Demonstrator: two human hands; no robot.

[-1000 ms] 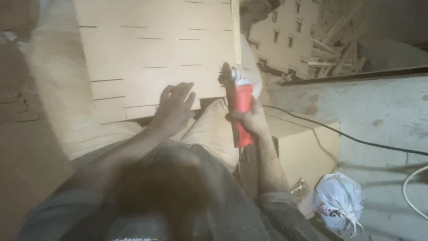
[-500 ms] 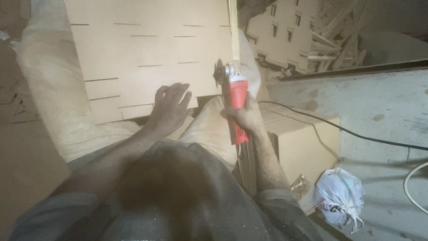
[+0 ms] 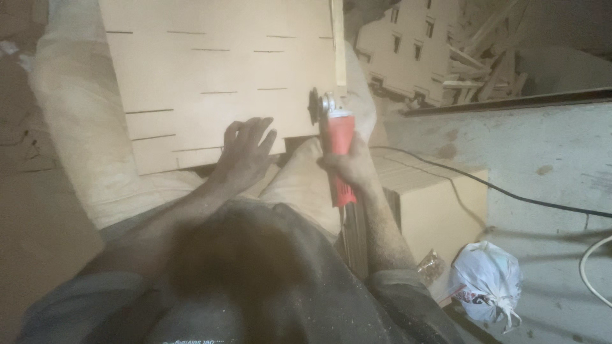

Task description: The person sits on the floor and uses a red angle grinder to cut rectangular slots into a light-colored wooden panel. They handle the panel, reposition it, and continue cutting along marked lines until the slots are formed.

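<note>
While right hand still grips red grinder, left hand stays spread on slotted panel

The left hand lies palm down with its fingers spread and pointing toward the far side, the fingertips fanned slightly apart. Its forearm runs back from the wrist toward the near left, bare and dusted. The right hand is closed in a fist-like wrap, knuckles turned to the right, thumb side toward the far end. Its wrist is straight, and the bare, dust-speckled forearm comes down toward the near right. The two hands sit side by side, apart, the right one slightly nearer.
</note>
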